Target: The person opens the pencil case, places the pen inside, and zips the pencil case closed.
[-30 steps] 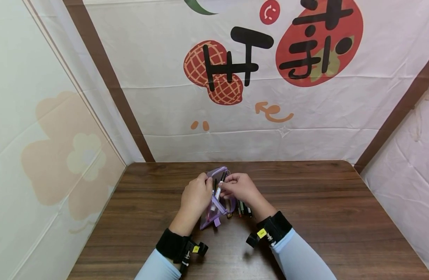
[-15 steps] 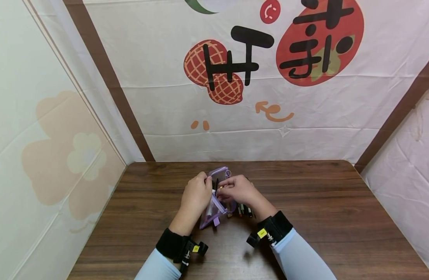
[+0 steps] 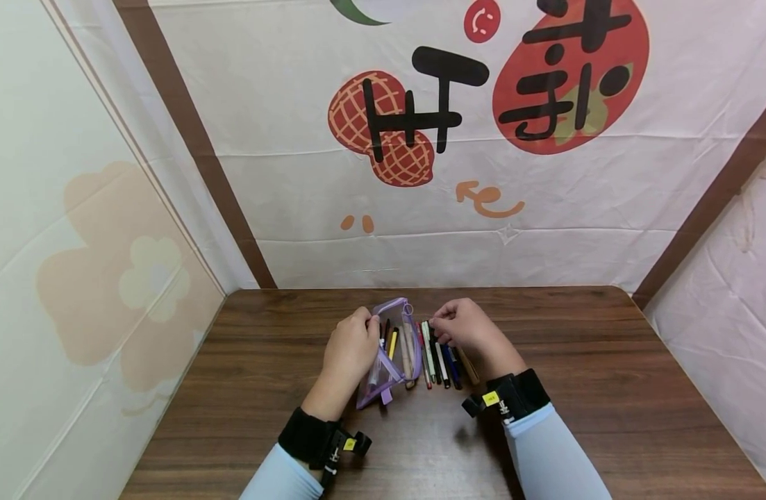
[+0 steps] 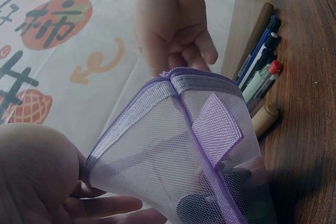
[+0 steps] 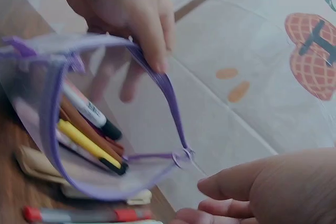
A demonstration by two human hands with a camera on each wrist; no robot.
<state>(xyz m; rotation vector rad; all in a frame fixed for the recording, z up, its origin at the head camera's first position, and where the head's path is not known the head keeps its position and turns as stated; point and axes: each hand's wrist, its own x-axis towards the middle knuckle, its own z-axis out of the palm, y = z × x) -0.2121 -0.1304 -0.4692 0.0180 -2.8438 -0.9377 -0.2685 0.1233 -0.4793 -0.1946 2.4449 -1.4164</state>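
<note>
My left hand (image 3: 351, 344) pinches the rim of a purple-edged mesh pencil case (image 5: 54, 124), holding its mouth open and tilted up off the wood. Inside lie a yellow pen (image 5: 86, 141) with a black end, a white marker (image 5: 86, 104) with a black cap, and brown pens (image 5: 107, 142). My right hand (image 3: 471, 326) hovers over the far ends of a row of pens to the right of the case. Its fingers are loosely bent, and nothing shows between them in either wrist view.
The row beside the case includes a red-ended pen (image 5: 73, 214), a blue pen (image 4: 257, 51) and a brown pen (image 3: 467, 367) at its right end. A dark wood table (image 3: 576, 403) lies below. Printed cloth (image 3: 282, 173) hangs behind its far edge.
My right hand has let go of a white marker with a black cap, left the case's mouth and moved right over the pen row. The left hand keeps its hold on the case.
</note>
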